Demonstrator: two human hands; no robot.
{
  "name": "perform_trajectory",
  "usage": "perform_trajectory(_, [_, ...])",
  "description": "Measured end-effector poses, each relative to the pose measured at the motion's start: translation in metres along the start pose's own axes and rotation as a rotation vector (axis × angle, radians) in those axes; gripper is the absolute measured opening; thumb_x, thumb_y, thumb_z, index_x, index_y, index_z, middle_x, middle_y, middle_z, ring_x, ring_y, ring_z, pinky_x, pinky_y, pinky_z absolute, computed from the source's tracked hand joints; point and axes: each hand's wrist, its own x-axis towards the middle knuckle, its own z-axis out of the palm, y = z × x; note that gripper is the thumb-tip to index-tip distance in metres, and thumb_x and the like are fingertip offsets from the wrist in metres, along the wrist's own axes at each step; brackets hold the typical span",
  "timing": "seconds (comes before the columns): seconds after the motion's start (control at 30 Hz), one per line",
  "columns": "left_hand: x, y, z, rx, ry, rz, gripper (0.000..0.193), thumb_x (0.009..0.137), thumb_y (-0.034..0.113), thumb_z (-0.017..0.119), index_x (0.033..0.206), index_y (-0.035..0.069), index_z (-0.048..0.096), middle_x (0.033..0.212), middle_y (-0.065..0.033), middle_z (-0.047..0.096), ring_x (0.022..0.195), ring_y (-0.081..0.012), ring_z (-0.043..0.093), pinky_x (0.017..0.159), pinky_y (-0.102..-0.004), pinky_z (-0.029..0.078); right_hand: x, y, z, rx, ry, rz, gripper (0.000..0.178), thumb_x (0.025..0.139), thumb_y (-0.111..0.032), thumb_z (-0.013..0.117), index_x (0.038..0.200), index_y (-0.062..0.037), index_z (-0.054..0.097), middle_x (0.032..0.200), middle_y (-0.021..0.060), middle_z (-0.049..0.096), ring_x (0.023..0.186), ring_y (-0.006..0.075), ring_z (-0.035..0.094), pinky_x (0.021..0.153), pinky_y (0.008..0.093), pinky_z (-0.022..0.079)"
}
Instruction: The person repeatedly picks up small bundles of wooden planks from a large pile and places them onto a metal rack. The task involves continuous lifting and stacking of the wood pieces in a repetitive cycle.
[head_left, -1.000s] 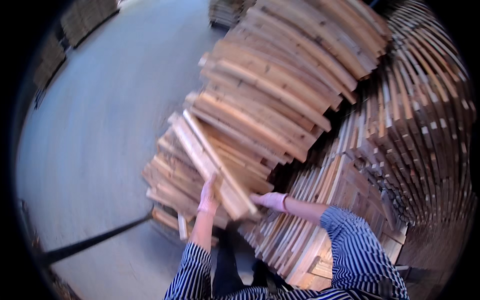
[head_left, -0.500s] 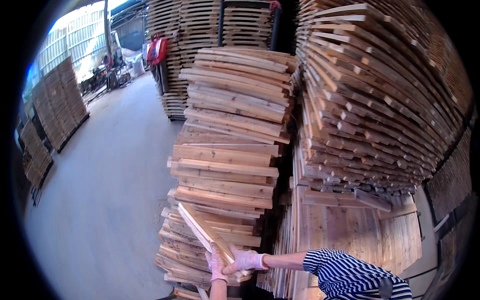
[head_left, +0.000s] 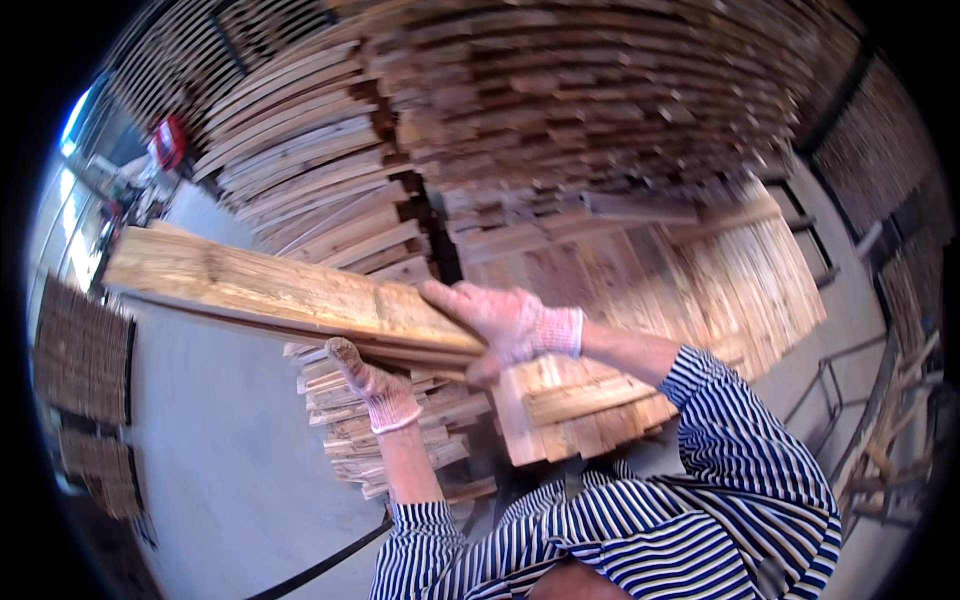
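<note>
A small bundle of wooden boards (head_left: 270,290) is held up in front of me, slanting from upper left down to my hands. My right hand (head_left: 505,320), in a pale pink glove, grips the near end from above and the side. Under the bundle, my left hand (head_left: 370,385), in a matching soiled glove, supports the boards; its thumb shows and the other fingers are mostly hidden. Beneath and beyond lies a long pile of loose boards (head_left: 300,150). To the right, a broad layer of boards (head_left: 640,270) lies laid side by side.
A tall stack of planks (head_left: 600,100), blurred by motion, rises at the far right. Upright board stacks (head_left: 85,350) stand at the left across the concrete floor (head_left: 220,430). A red object (head_left: 170,142) is at the far left, and a metal frame (head_left: 840,380) stands at the right.
The boards have been lifted off the pile toward me and swung to a flatter slant. My view has turned right, bringing the broad board layer nearer the middle.
</note>
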Motion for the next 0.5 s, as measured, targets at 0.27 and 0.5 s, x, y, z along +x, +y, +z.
perform_trajectory(0.27, [-0.009, -0.069, 0.047, 0.597, -0.633, -0.093, 0.063, 0.082, 0.028, 0.087, 0.133, 0.002, 0.061, 0.124, -0.0109, 0.067, 0.11, -0.0211, 0.066, 0.096, -0.0406, 0.058, -0.062, 0.09, 0.003, 0.256, 0.605, -0.397, 0.125, 0.076, -0.069, 0.079, 0.165, -0.0095, 0.015, 0.16, 0.0228, 0.037, 0.143, 0.036, 0.045, 0.114, 0.0409, 0.044])
perform_trajectory(0.5, [-0.018, -0.083, 0.161, 0.741, -0.867, -0.025, 0.056, 0.082, 0.014, 0.083, 0.132, 0.0, 0.062, 0.12, -0.0096, 0.068, 0.101, -0.0226, 0.068, 0.092, -0.0349, 0.055, -0.163, 0.119, -0.105, 0.438, 0.457, -0.026, 0.111, 0.069, -0.038, 0.091, 0.16, -0.016, 0.03, 0.128, 0.0166, 0.068, 0.109, 0.0271, 0.069, 0.095, 0.0389, 0.058])
